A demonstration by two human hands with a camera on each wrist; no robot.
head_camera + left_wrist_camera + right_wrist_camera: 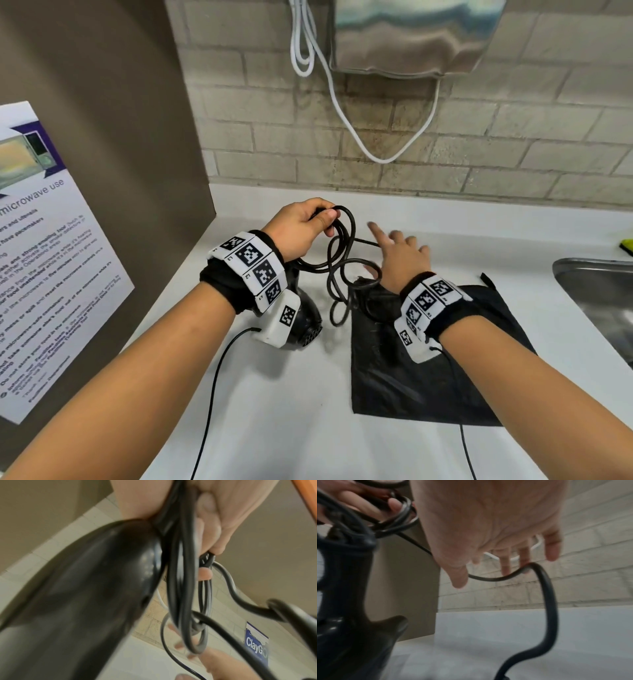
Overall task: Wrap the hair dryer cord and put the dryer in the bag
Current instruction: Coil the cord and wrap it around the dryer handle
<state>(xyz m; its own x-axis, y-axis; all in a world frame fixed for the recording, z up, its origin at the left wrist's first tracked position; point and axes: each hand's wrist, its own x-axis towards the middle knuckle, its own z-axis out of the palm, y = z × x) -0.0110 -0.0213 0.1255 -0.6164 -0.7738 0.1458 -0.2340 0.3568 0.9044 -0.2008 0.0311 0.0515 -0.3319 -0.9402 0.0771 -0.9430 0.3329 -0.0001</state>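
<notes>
A left hand (pixel 301 226) grips the looped cord (pixel 337 260) and hair dryer (pixel 308 325) above the table (pixel 291 411); the right hand (pixel 400 257), fingers spread, hovers near a black bag (pixel 411 377).

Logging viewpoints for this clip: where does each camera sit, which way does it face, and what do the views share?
Head: worn on the head, looking down at the counter, the bag, both forearms and hands.
Left wrist: under the left hand, looking along it at the cord coils and the dryer.
Right wrist: under the right hand, fingers spread, facing the brick wall.
Shared: all three show the cord and dryer.
</notes>
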